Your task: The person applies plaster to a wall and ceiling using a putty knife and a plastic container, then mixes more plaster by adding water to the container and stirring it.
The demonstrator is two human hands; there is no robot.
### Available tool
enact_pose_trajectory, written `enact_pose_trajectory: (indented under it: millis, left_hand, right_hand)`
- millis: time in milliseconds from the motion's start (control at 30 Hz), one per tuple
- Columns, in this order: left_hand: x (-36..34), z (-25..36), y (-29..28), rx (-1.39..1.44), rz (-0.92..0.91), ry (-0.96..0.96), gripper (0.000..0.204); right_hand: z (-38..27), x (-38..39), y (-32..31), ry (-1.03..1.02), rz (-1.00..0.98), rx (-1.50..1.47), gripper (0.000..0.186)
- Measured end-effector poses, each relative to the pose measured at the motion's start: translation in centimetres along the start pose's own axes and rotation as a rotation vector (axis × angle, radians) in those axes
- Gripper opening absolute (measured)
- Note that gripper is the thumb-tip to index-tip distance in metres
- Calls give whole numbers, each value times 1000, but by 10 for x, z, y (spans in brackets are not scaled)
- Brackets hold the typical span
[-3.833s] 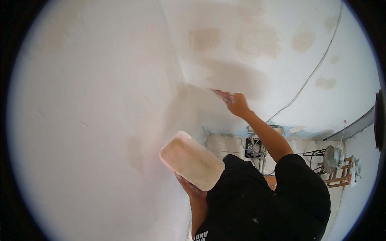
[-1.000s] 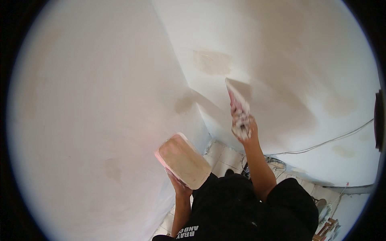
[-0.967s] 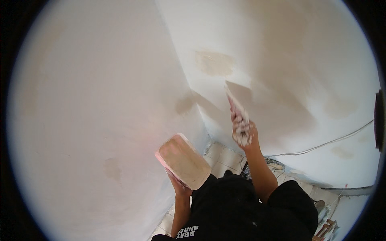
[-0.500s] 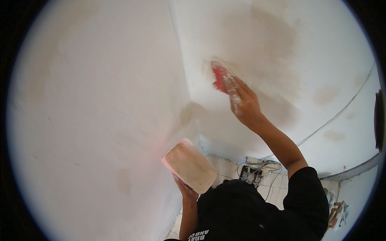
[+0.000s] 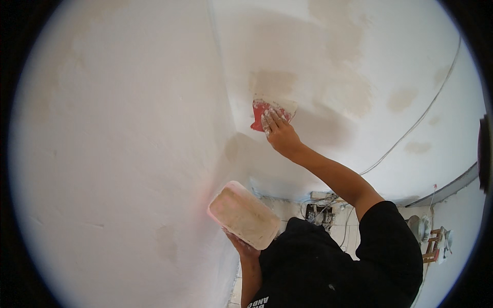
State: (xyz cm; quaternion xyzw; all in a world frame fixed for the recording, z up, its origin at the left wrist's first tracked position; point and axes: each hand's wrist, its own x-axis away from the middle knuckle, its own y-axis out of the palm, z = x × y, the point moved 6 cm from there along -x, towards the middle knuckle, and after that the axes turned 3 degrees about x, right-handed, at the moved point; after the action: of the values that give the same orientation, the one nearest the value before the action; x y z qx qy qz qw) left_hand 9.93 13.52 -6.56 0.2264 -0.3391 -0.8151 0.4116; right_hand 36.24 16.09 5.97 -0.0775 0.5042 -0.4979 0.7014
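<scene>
Two bare hands work at an inside corner where two white walls meet. The right hand, arm stretched up and forward, closes its plaster-smeared fingers around the red handle of a putty knife; the pale blade lies flat against the right-hand wall, on a tan patch of damp filler just beside the corner line. Further tan patches mark the same wall above and to the right. The left hand, lower and close to the body, grips from beneath a rectangular pinkish tray coated with plaster, held tilted near the left-hand wall; its fingers are mostly hidden under the tray. A thin cable runs slantwise across the right-hand wall. The person's black shirt fills the lower edge.
</scene>
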Motion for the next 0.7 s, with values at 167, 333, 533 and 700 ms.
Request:
enact_pose_trajectory:
  millis: [167,333,533,700]
  left_hand:
    - [3,-13,-9,44,22,-155,63]
    - [4,-34,-17,340,75,-297,62]
    - [-8,-10,-3,77,20,-191,63]
    - [-17,17,-2,-211,-14,53,64]
  right_hand:
    - [5,17,-2,167,-222,-402,48]
    - [37,-26,-51,74,86,-151,46]
    - [39,-18,3,-13,-24,322,39]
    - [21,-7,-11,-98,-265,315,39]
